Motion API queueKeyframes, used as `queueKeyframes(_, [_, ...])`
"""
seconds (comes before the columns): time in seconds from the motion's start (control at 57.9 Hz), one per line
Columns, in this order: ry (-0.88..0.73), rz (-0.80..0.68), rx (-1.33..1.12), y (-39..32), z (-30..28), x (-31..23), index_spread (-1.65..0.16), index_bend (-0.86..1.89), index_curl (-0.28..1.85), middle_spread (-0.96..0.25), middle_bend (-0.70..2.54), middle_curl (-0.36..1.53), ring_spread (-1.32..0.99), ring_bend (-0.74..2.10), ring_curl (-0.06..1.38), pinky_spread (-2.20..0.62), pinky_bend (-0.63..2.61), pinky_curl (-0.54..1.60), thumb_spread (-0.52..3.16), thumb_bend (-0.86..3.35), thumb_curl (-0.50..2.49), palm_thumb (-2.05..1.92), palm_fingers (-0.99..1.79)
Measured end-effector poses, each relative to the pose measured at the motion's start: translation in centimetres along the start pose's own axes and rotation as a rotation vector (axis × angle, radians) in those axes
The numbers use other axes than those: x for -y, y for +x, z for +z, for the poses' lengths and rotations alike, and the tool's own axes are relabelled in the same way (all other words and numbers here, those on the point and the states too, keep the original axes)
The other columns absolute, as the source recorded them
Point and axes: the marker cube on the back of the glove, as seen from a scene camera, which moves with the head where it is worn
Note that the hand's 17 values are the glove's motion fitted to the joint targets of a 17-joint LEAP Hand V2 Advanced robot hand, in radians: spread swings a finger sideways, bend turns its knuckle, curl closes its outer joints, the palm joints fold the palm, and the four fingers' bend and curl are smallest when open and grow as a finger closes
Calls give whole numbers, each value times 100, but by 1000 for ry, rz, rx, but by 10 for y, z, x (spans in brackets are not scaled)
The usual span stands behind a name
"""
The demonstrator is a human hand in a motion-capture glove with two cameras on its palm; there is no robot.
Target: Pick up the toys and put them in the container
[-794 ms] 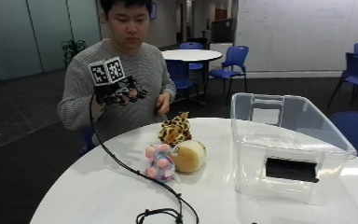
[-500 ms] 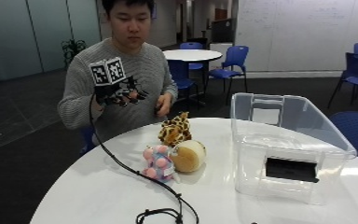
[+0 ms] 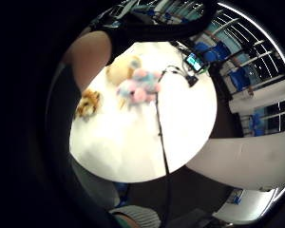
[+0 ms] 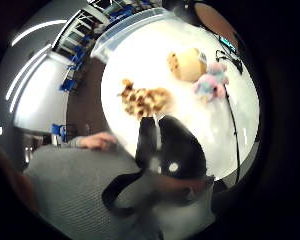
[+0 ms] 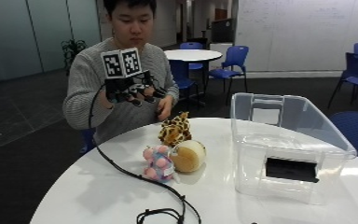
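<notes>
Room: meeting space with blue chairs [image 5: 227,63] and a whiteboard behind.
Table [image 5: 104,186]: round, white.
Toys: giraffe [image 5: 175,129], cream plush [image 5: 188,156] and pink-blue plush [image 5: 156,163] clustered mid-table, toward the person's edge.
Container [image 5: 291,140]: clear, at the right edge.
Right hand [image 5: 129,88]: raised above the near edge, fingers loosely spread, holding nothing.

Three plush toys on table below and in front of raised gloved hand: one giraffe [image 5: 175,129], one round tan toy [image 5: 188,156], one pink-and-blue toy [image 5: 157,163]. One clear container [image 5: 287,147], farther off, beyond toys.
</notes>
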Motion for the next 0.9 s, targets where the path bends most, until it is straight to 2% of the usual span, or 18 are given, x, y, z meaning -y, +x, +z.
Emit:
queueKeyframes(0.104, [-25,58,16,31,-7,57,-40,18,31,-19,16,22,-17,34,19,2,61,31,146,-1,22,-1,6])
queueKeyframes(0.224, [-62,100,19,51,-2,85,-39,18,33,-19,17,23,-17,36,21,2,64,33,145,-1,24,0,4])
queueKeyframes(0.345, [-135,132,23,62,26,91,-39,18,33,-19,16,24,-17,37,22,2,72,35,143,0,26,2,4])
queueKeyframes(0.535, [-357,233,55,71,113,85,-39,15,33,-19,15,24,-17,40,24,1,88,39,139,-1,29,6,4])
queueKeyframes(0.673, [-492,258,-20,59,176,74,-37,14,31,-17,12,23,-17,49,27,-2,103,42,131,-1,30,8,3])
queueKeyframes(0.742, [-473,257,-72,53,182,75,-34,10,29,-15,14,23,-15,55,29,-3,106,43,126,-2,31,6,-8])
queueKeyframes(0.897, [-489,241,-98,52,181,80,-30,12,27,-12,15,23,-13,59,30,-4,107,42,121,-1,32,8,-9])
